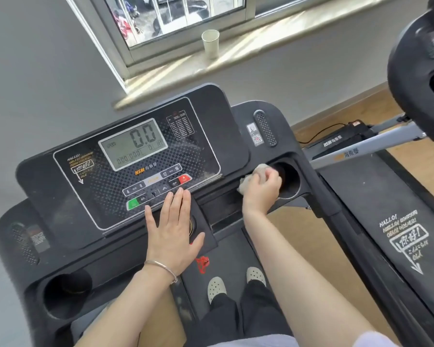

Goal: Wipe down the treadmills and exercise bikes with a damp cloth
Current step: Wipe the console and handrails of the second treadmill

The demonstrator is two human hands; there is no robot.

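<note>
Grey-walled gym corner, black treadmill console [48, 186] ahead. Left hand [173, 234] lies flat, fingers released, just beside the green button [133, 203]; a slip might start the belt [231, 249] underfoot. Right hand [262, 189] clutches the crumpled beige cloth [246, 184] at the round cup holder [292, 181].

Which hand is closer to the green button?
Left. The left hand lies flat just beside the green button. The right hand is farther off, holding a cloth at the cup holder.

There are two treadmills [60, 186] [376, 196], two hands [174, 236] [261, 189], two cup holders [65, 294] [290, 180], two shoes [216, 289] [256, 275], one cloth [259, 170], one paper cup [211, 43] and one bracelet [161, 266].
</note>
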